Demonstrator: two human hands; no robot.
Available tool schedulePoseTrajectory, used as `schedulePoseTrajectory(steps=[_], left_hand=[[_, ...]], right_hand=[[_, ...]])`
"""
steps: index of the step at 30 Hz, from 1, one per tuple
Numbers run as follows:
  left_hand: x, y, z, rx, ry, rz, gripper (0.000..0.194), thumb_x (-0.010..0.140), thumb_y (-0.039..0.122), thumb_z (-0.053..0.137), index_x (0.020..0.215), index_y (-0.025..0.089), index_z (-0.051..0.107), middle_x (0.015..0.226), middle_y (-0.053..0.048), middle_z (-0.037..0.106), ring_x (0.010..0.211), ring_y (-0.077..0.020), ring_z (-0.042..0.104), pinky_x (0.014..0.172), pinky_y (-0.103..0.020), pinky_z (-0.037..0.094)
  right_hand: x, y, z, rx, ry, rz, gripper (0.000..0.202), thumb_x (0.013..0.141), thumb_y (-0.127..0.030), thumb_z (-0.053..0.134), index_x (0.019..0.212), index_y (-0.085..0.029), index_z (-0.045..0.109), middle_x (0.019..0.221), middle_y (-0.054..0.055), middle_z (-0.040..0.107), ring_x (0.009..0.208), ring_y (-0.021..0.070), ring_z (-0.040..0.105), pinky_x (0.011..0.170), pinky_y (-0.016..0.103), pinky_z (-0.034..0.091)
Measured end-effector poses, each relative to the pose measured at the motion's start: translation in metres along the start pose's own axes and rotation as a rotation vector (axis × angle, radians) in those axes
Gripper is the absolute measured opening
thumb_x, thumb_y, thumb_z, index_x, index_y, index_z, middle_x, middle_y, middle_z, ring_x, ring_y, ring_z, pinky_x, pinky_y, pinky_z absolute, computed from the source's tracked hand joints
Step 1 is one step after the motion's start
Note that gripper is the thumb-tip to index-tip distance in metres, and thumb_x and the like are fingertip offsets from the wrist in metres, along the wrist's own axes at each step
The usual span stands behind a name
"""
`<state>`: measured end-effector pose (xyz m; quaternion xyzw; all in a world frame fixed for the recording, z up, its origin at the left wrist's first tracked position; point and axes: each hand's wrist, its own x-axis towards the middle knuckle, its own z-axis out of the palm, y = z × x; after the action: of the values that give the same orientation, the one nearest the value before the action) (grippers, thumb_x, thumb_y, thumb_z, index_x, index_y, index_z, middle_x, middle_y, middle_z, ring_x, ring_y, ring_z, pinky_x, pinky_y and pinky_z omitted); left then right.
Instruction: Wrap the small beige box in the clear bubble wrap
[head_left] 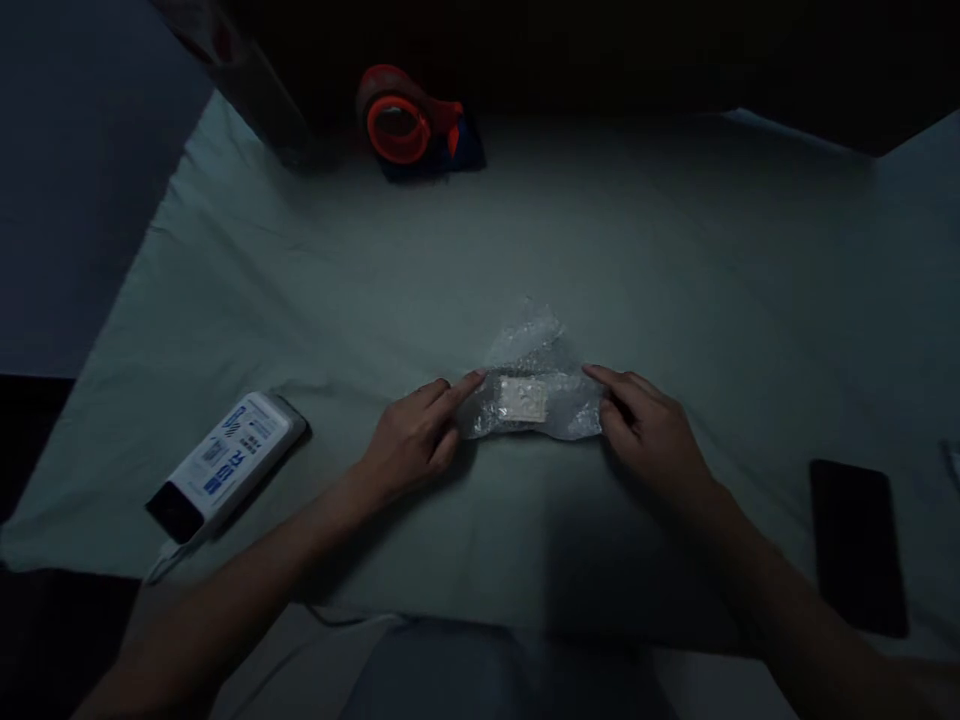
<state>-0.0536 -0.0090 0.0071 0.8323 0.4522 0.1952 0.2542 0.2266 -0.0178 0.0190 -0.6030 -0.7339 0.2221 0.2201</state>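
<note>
A small pale rectangular block [523, 399] lies on a sheet of clear bubble wrap [574, 405], with part of the wrap folded along its upper side. At the left end of the wrap, my left hand [417, 430] pinches the edge between index finger and thumb. My right hand [651, 425] grips the opposite end in the same way, its index finger along the top corner. A loose point of the wrap sticks up beyond the block, away from me. The fingertips under the wrap are partly hidden.
An orange-red tape dispenser [401, 125] stands at the back of the pale cloth-covered table [637, 240]. On the left is a white printed box-like device [229, 465] with a cable. A dark phone [859, 545] lies at right. Dark bulky shapes line the back edge.
</note>
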Motion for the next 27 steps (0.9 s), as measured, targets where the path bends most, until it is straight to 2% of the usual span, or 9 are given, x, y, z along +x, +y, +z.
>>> schedulePoseTrajectory(steps=[3, 7, 10, 14, 16, 19, 22, 25, 27], left_hand=[[0.007, -0.001, -0.007, 0.033, 0.04, 0.012, 0.053, 0.086, 0.02, 0.046, 0.139, 0.02, 0.038, 0.112, -0.01, 0.052, 0.101, -0.0212, 0.053, 0.085, -0.036, 0.049], [0.036, 0.009, -0.011, 0.072, 0.081, 0.139, 0.032, 0.089, 0.024, 0.05, 0.12, 0.022, 0.057, 0.146, -0.011, 0.027, 0.137, -0.0299, 0.024, 0.105, -0.047, 0.037], [0.06, 0.015, -0.005, 0.115, 0.002, 0.124, 0.025, 0.09, 0.024, 0.047, 0.109, 0.019, 0.063, 0.143, -0.01, 0.035, 0.139, -0.0309, 0.023, 0.111, -0.051, 0.03], [0.075, 0.008, 0.004, 0.137, 0.024, -0.053, 0.042, 0.088, 0.018, 0.044, 0.129, 0.01, 0.048, 0.129, -0.017, 0.051, 0.123, -0.0284, 0.045, 0.104, -0.048, 0.039], [0.073, -0.002, 0.007, 0.163, 0.038, -0.125, 0.047, 0.088, 0.019, 0.044, 0.133, 0.005, 0.042, 0.126, -0.019, 0.053, 0.122, -0.0292, 0.046, 0.105, -0.049, 0.038], [0.063, -0.02, 0.012, 0.171, 0.026, -0.134, 0.05, 0.089, 0.028, 0.047, 0.133, 0.004, 0.042, 0.133, -0.02, 0.047, 0.135, -0.0336, 0.031, 0.111, -0.052, 0.028], [0.051, -0.034, 0.014, 0.152, 0.082, -0.112, 0.046, 0.089, 0.033, 0.05, 0.131, 0.014, 0.046, 0.148, -0.014, 0.029, 0.142, -0.0352, 0.012, 0.114, -0.055, 0.02], [0.045, -0.034, 0.009, 0.135, 0.175, -0.105, 0.03, 0.093, 0.035, 0.046, 0.117, 0.023, 0.058, 0.154, -0.002, 0.013, 0.143, -0.0338, 0.001, 0.116, -0.055, 0.011], [0.044, -0.027, 0.001, 0.096, 0.135, -0.075, 0.027, 0.094, 0.037, 0.043, 0.105, 0.023, 0.064, 0.154, 0.002, 0.015, 0.143, -0.0333, -0.001, 0.116, -0.056, 0.008]], right_hand=[[0.0, 0.004, 0.002, 0.008, 0.025, -0.017, 0.036, 0.085, -0.018, 0.044, 0.116, -0.019, 0.061, 0.099, 0.008, 0.063, 0.089, 0.0218, 0.062, 0.078, 0.039, 0.052], [0.017, -0.01, 0.003, -0.003, 0.124, -0.167, 0.033, 0.084, -0.017, 0.046, 0.112, -0.022, 0.064, 0.121, 0.011, 0.05, 0.11, 0.0255, 0.054, 0.089, 0.045, 0.049], [0.035, -0.02, 0.007, -0.048, 0.066, -0.2, 0.03, 0.085, -0.02, 0.046, 0.109, -0.022, 0.065, 0.129, 0.012, 0.046, 0.117, 0.0291, 0.048, 0.093, 0.048, 0.048], [0.051, -0.017, 0.016, -0.161, 0.002, -0.075, 0.038, 0.086, -0.023, 0.044, 0.121, -0.015, 0.057, 0.114, 0.017, 0.056, 0.107, 0.0314, 0.054, 0.091, 0.051, 0.048], [0.052, -0.009, 0.02, -0.193, -0.008, -0.013, 0.042, 0.086, -0.023, 0.042, 0.125, -0.01, 0.053, 0.109, 0.018, 0.059, 0.105, 0.0324, 0.055, 0.089, 0.051, 0.049], [0.048, 0.003, 0.022, -0.237, -0.004, -0.003, 0.045, 0.086, -0.027, 0.045, 0.126, -0.007, 0.052, 0.111, 0.02, 0.057, 0.108, 0.0345, 0.052, 0.091, 0.053, 0.047], [0.042, 0.012, 0.022, -0.261, 0.024, -0.049, 0.045, 0.085, -0.033, 0.051, 0.123, -0.009, 0.054, 0.122, 0.022, 0.051, 0.116, 0.0374, 0.045, 0.095, 0.058, 0.042], [0.036, 0.016, 0.017, -0.212, 0.032, -0.109, 0.036, 0.09, -0.038, 0.047, 0.113, -0.015, 0.062, 0.135, 0.018, 0.043, 0.13, 0.0371, 0.033, 0.103, 0.061, 0.034], [0.034, 0.015, 0.01, -0.152, -0.025, -0.154, 0.033, 0.091, -0.041, 0.044, 0.102, -0.019, 0.065, 0.14, 0.014, 0.04, 0.137, 0.036, 0.024, 0.105, 0.062, 0.03]])
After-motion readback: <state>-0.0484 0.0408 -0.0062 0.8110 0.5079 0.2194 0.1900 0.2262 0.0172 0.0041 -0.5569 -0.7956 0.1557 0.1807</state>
